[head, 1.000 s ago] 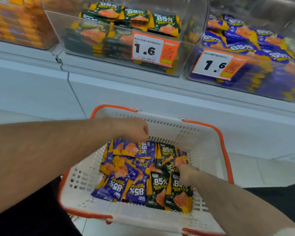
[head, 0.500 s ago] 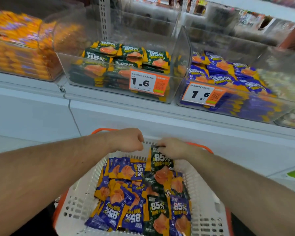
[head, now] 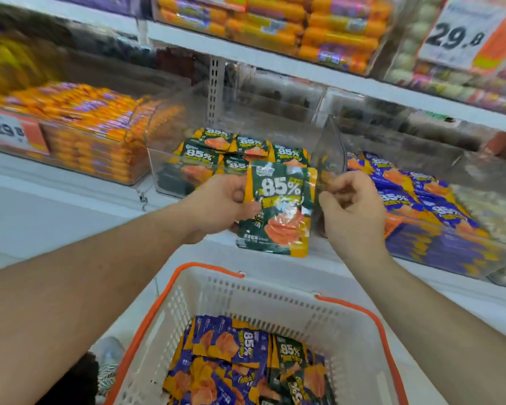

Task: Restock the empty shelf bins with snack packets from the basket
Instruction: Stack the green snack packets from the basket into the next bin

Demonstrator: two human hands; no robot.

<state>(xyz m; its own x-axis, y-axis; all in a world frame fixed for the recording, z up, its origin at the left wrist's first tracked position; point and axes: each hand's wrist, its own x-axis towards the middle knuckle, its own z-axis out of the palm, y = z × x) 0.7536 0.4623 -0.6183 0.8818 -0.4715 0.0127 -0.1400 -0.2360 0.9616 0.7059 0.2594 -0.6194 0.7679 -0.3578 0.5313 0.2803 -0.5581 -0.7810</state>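
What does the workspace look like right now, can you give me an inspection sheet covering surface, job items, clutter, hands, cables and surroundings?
Surface: white shelf ledge carrying clear bins.
Job's things: green packet held up before the green-packet bin; purple-packet bin beside it; basket below, holding mixed packets.
Clutter: nothing seen.
Hands: left hand grips the green packet's edge; right hand curled beside it, contact unclear.
Cables: nothing seen.
Surroundings: orange packs at left, price tag above.

Two bare forearms, no sleeves, watch or rings; left hand (head: 216,204) and right hand (head: 354,211) ungloved.
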